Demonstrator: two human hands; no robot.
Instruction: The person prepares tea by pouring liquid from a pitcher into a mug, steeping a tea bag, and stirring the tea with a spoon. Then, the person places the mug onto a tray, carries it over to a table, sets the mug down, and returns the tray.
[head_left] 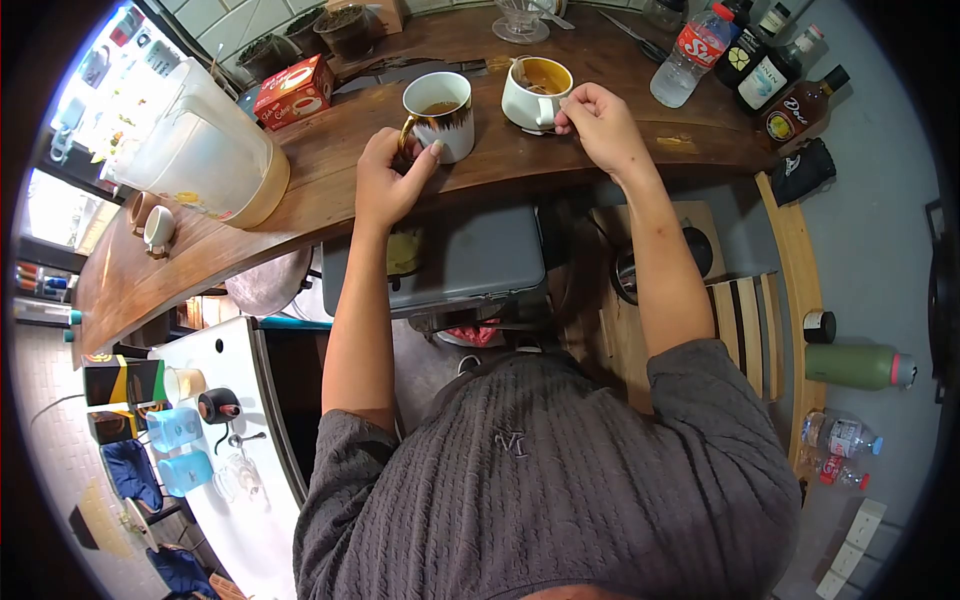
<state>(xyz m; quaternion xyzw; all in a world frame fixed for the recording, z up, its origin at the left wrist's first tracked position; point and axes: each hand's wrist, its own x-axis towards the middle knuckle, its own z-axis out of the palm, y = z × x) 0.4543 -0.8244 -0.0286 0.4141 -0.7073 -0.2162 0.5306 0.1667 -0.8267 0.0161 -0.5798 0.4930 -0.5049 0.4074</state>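
My left hand (393, 175) is closed on the gold handle of a tall white mug (455, 133) with a dark and gold band and brown liquid inside. To its right on the wooden counter (330, 180) stands a rounder white cup (522, 107) with a yellowish inside, brown liquid and what looks like a tea bag at its rim. My right hand (598, 122) touches the right side of this cup by its handle, thumb and fingertips pinched together. Whether something thin is between those fingertips is too small to tell.
A large translucent pitcher (215, 155) and a red box (295, 92) are at the left. Plant pots (345, 35) and a glass dripper (521, 22) stand at the back. Several bottles, including a clear one (690, 58), line the right end, near scissors (635, 33).
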